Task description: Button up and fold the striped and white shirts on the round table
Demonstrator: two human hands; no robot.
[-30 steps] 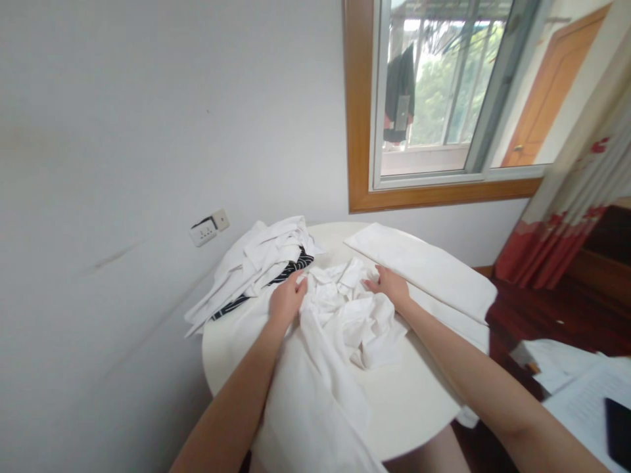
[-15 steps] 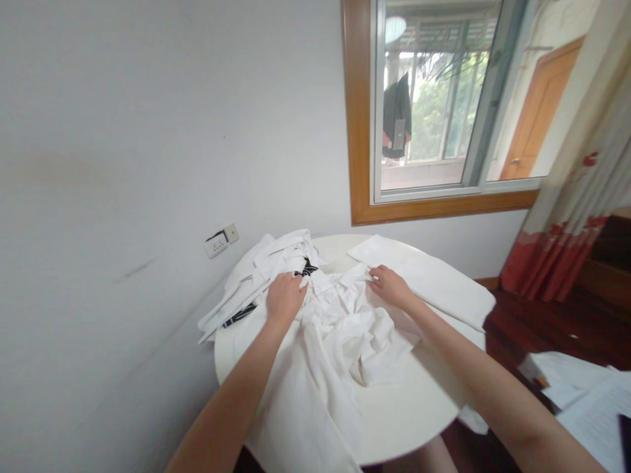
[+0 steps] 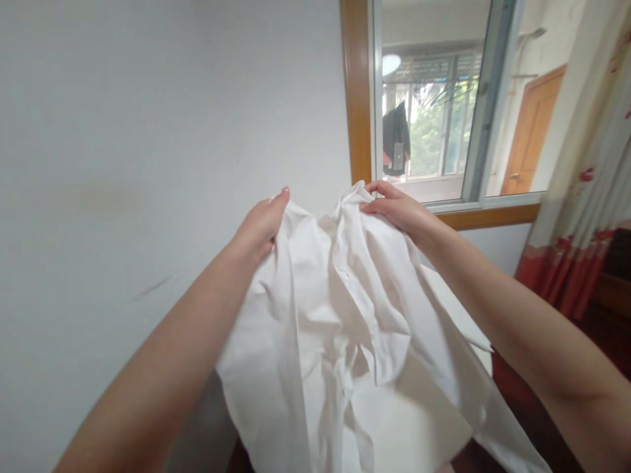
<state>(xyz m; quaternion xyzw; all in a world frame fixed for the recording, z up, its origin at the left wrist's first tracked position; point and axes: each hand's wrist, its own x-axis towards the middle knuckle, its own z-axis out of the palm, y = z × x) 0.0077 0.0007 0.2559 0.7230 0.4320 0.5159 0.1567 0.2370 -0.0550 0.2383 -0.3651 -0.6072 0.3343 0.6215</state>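
Observation:
A white shirt-like garment point(image 3: 310, 289) hangs in loose folds from both hands, raised above a round white table point(image 3: 428, 407). My left hand point(image 3: 263, 223) is closed on its upper left edge, thumb on top. At the upper right, my right hand point(image 3: 392, 203) pinches a bunched part of the cloth between thumb and fingers. The garment's lower part drapes over the table toward me and hides much of the tabletop. Behind my right forearm, part of another white cloth point(image 3: 453, 302) shows on the table.
A plain wall point(image 3: 148, 164) rises close on the left and behind the table. A wood-framed window point(image 3: 359, 98) stands beyond my right hand. On the far right hangs a white and red curtain point(image 3: 557, 263) above a dark red floor point(image 3: 517, 368).
Both hands have risen from the table, lifting the crumpled white garment so it now hangs spread between them. It now covers the view of the white clothes on the table's left.

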